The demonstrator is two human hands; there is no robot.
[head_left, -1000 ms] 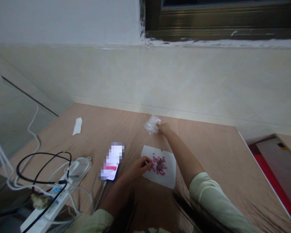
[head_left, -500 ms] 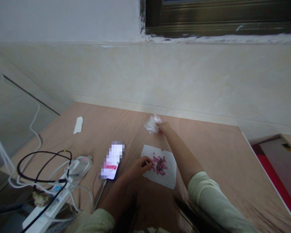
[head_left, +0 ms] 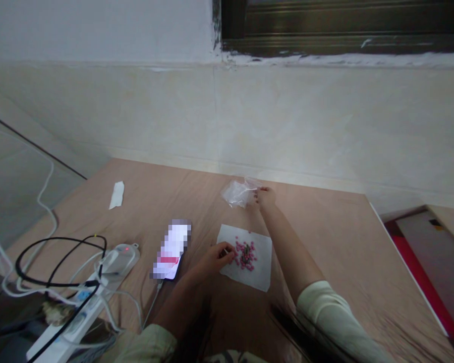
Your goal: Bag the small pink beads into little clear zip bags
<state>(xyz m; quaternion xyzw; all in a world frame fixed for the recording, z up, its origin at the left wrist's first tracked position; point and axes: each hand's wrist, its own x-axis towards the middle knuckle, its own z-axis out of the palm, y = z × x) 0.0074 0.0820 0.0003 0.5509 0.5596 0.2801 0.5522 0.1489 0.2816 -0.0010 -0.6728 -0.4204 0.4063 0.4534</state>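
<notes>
My right hand is at the back of the table, its fingers closed on the right edge of a clear plastic bag. The bag looks crumpled, and its contents are hard to make out. Nearer to me, a white sheet of paper lies flat with a cluster of small pink beads on it, some dark green among them. Over the sheet's left edge rests my left hand, thumb and fingers pinched together beside the beads. Whatever sits between those fingertips is too small to tell.
A lit phone on a charging cable lies left of the paper. Further left are a white power strip and looped black and white cables. A white scrap lies at the back left. The wall borders the table's far edge.
My right hand has moved slightly right, and the bag's right edge now stretches toward it. My left hand stays by the beads. The whole view has shifted a little.
</notes>
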